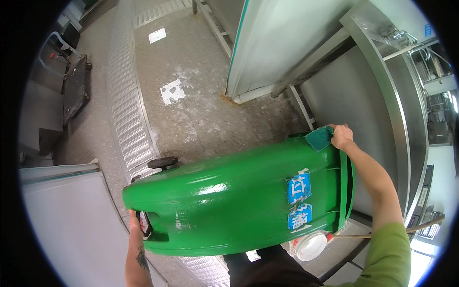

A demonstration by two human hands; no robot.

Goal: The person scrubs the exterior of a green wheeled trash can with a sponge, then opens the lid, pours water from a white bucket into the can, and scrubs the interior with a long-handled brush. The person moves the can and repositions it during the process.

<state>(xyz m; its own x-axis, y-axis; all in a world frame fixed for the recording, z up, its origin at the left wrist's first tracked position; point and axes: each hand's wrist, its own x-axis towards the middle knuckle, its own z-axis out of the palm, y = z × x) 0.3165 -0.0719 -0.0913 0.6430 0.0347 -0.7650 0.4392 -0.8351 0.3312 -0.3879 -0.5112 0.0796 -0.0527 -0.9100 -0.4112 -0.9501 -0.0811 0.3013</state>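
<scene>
A green plastic wheelie bin (pixel 229 201) lies tipped across the view before me, its rim end at the right and its base at the left. Torn blue labels (pixel 299 186) with white writing cling to its side near the rim. My right hand (pixel 342 137) grips a dark green scouring pad (pixel 319 139), which rests against the bin close to the rim. At the other end, my left hand (pixel 134 220) holds the edge of the base, most of its fingers hidden. A black wheel (pixel 162 162) sticks out beyond the base end.
Stainless steel sinks (pixel 391 89) with taps run along the right. A white bucket (pixel 312 246) and a wooden stick (pixel 355 236) are below the rim. Metal drain grating (pixel 131 132) crosses the wet floor; a platform trolley (pixel 75 88) stands at upper left.
</scene>
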